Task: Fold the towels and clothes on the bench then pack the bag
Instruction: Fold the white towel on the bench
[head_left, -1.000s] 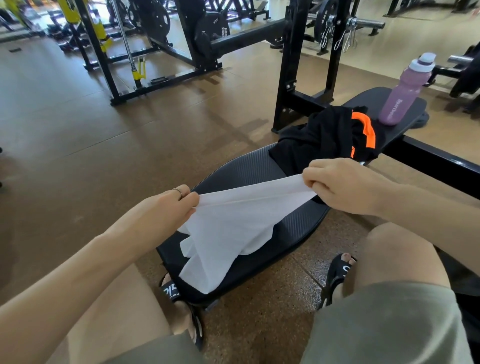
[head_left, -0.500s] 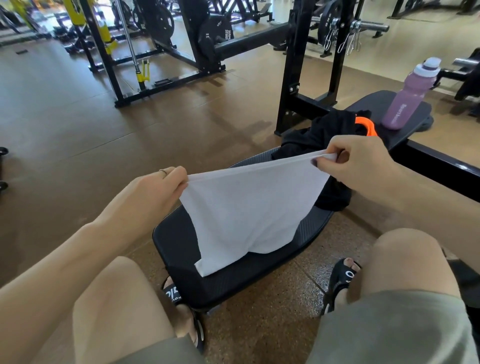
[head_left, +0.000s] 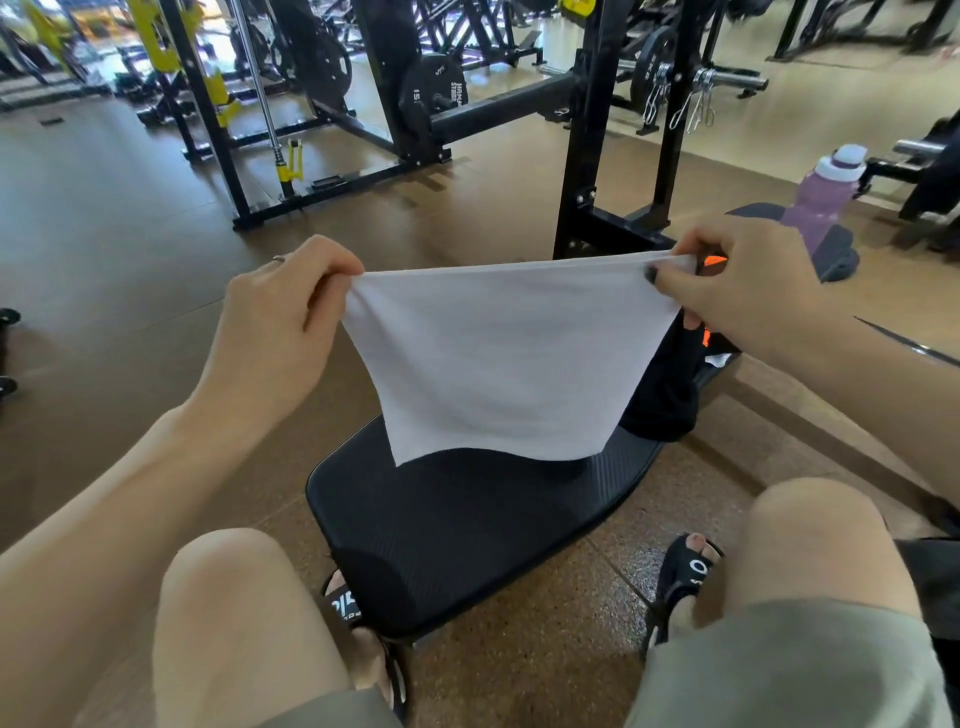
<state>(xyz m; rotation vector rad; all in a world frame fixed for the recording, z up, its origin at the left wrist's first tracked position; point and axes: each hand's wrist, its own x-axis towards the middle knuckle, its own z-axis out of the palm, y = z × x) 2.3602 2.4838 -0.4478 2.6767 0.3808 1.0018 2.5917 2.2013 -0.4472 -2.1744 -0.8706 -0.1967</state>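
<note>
My left hand (head_left: 283, 312) and right hand (head_left: 737, 280) each pinch a top corner of the towel (head_left: 498, 358), stretched above the desk (head_left: 467, 525). A loose pinch could drop it onto the floor (head_left: 130, 260).

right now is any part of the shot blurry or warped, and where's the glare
Head view: the towel, both hands and the bench are sharp; the bottle and far racks look soft; the wide lens bends straight lines near the edges; glare sits on the floor at top and by the right foot.
</note>
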